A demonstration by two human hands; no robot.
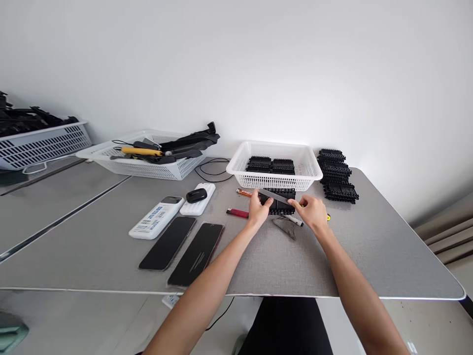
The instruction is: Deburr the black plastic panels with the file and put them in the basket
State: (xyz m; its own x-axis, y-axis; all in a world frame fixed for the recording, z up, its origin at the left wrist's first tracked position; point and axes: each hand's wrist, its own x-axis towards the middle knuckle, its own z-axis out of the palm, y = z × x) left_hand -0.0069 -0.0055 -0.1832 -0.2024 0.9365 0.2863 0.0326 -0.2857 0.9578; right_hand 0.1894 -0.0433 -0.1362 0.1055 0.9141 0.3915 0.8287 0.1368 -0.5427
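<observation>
Hands at either end of strip

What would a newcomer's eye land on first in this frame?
Probably the thin grey strip held between the left hand and right hand, over a black ribbed piece. Behind them, a white basket holds similar black pieces. Further left, a yellow handle stands out among dark parts in another basket.
</observation>
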